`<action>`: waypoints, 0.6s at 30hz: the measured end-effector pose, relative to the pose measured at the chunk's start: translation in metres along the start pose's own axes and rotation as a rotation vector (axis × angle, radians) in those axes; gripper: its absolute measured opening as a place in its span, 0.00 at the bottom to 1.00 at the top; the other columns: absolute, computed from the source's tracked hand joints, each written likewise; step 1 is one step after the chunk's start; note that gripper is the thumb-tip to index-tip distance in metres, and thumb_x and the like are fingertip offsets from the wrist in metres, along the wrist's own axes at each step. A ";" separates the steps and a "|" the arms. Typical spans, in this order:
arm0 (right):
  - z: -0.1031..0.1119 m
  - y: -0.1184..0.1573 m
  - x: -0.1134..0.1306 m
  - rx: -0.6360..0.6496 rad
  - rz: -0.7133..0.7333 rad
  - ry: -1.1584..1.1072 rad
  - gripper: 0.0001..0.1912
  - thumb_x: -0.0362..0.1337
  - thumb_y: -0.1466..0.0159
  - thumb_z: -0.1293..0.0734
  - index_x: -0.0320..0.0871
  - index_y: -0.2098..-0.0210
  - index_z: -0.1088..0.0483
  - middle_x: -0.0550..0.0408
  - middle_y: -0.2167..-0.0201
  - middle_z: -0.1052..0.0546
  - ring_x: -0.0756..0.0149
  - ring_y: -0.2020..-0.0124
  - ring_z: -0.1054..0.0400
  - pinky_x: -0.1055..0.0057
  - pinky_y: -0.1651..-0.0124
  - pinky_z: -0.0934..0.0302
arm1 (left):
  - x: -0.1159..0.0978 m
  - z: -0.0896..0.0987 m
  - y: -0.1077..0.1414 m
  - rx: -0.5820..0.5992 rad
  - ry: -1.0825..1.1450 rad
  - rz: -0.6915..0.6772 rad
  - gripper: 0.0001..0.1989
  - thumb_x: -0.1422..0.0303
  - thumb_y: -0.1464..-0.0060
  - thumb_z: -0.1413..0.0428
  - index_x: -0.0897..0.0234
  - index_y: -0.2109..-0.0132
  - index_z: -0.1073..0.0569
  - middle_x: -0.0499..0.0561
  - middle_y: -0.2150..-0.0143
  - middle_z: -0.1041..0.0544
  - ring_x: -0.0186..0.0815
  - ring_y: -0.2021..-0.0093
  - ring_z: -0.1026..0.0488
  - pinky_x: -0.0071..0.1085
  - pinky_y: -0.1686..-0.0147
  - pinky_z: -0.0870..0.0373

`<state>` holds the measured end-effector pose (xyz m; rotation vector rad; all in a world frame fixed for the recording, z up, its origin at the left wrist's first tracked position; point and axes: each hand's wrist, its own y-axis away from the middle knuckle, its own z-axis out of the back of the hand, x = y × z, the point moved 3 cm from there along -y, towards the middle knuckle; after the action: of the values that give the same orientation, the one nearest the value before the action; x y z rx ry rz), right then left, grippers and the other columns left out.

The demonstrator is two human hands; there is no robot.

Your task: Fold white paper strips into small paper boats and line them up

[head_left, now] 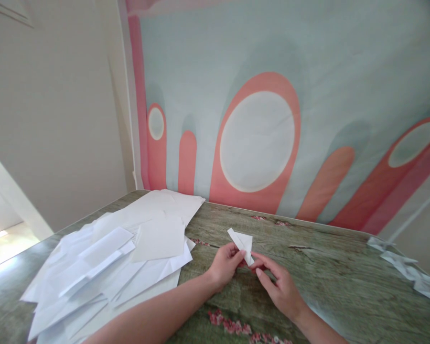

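A small piece of white folded paper (244,242), creased into angled flaps with a narrow strip sticking out at its upper left, is held up above the table. My left hand (225,265) pinches it at the lower left, thumb on the near face. At its lower right corner, my right hand (277,286) has its fingertips against or very close to the edge. The right thumb stands a little apart from those fingers, with no paper seen between them. The left fingers behind the paper are partly hidden.
A spread-out pile of white sheets and folded papers (157,239) covers the table's left side. Several small folded white paper pieces (404,265) lie in a row along the right edge. The wood-patterned tabletop (326,272) meets a coloured printed wall covering (318,95) behind.
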<state>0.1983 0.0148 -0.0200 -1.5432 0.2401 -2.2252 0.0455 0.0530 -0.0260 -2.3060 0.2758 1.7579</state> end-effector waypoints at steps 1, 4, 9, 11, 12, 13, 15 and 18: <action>0.000 -0.001 -0.002 -0.022 -0.006 -0.005 0.18 0.41 0.39 0.39 0.45 0.50 0.34 0.52 0.65 0.25 0.61 0.62 0.31 0.66 0.54 0.39 | 0.000 0.000 0.000 0.003 0.004 0.002 0.17 0.59 0.56 0.38 0.69 0.63 0.27 0.49 0.71 0.25 0.33 0.71 0.30 0.25 0.70 0.37; 0.001 -0.005 -0.009 -0.073 -0.053 -0.064 0.19 0.42 0.39 0.38 0.43 0.50 0.37 0.53 0.67 0.26 0.62 0.65 0.31 0.67 0.57 0.38 | 0.001 0.000 0.000 0.038 0.029 0.018 0.20 0.60 0.57 0.37 0.69 0.59 0.28 0.51 0.70 0.24 0.32 0.72 0.30 0.25 0.71 0.37; 0.001 -0.009 -0.013 -0.061 -0.142 -0.227 0.16 0.46 0.41 0.36 0.43 0.58 0.35 0.50 0.67 0.25 0.61 0.66 0.30 0.66 0.62 0.36 | 0.002 -0.001 0.000 0.078 0.062 0.037 0.24 0.62 0.60 0.35 0.69 0.57 0.29 0.52 0.69 0.24 0.33 0.71 0.29 0.26 0.71 0.36; 0.001 -0.010 -0.010 -0.010 -0.167 -0.248 0.17 0.48 0.41 0.36 0.43 0.59 0.33 0.50 0.65 0.25 0.61 0.66 0.30 0.66 0.61 0.36 | 0.002 -0.002 0.000 0.082 0.074 0.039 0.24 0.63 0.61 0.34 0.69 0.56 0.29 0.53 0.67 0.24 0.34 0.69 0.28 0.27 0.68 0.34; 0.001 -0.010 -0.009 0.011 -0.178 -0.248 0.18 0.49 0.41 0.36 0.43 0.59 0.32 0.50 0.65 0.25 0.61 0.65 0.31 0.66 0.61 0.36 | 0.002 -0.002 0.000 0.083 0.080 0.038 0.24 0.64 0.62 0.34 0.69 0.56 0.29 0.53 0.66 0.24 0.35 0.68 0.28 0.28 0.67 0.34; 0.001 -0.010 -0.008 0.026 -0.187 -0.242 0.18 0.49 0.41 0.37 0.43 0.59 0.31 0.50 0.64 0.25 0.61 0.65 0.31 0.66 0.61 0.36 | 0.002 -0.002 0.000 0.083 0.086 0.037 0.25 0.65 0.62 0.33 0.69 0.56 0.29 0.53 0.66 0.24 0.35 0.67 0.27 0.28 0.66 0.34; 0.002 -0.010 -0.008 0.044 -0.200 -0.222 0.19 0.50 0.41 0.37 0.43 0.60 0.30 0.51 0.65 0.25 0.62 0.66 0.31 0.67 0.62 0.36 | 0.001 -0.002 0.000 0.079 0.095 0.035 0.25 0.67 0.63 0.33 0.69 0.56 0.30 0.53 0.66 0.24 0.35 0.67 0.27 0.29 0.65 0.34; 0.001 -0.009 -0.010 0.067 -0.201 -0.198 0.18 0.50 0.41 0.37 0.42 0.62 0.29 0.52 0.67 0.25 0.63 0.68 0.32 0.68 0.63 0.37 | 0.000 -0.002 0.001 0.069 0.104 0.032 0.25 0.68 0.63 0.33 0.69 0.56 0.31 0.52 0.67 0.24 0.34 0.68 0.28 0.29 0.64 0.34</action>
<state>0.1999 0.0276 -0.0243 -1.8049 -0.0499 -2.1801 0.0472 0.0511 -0.0254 -2.3593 0.3876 1.6191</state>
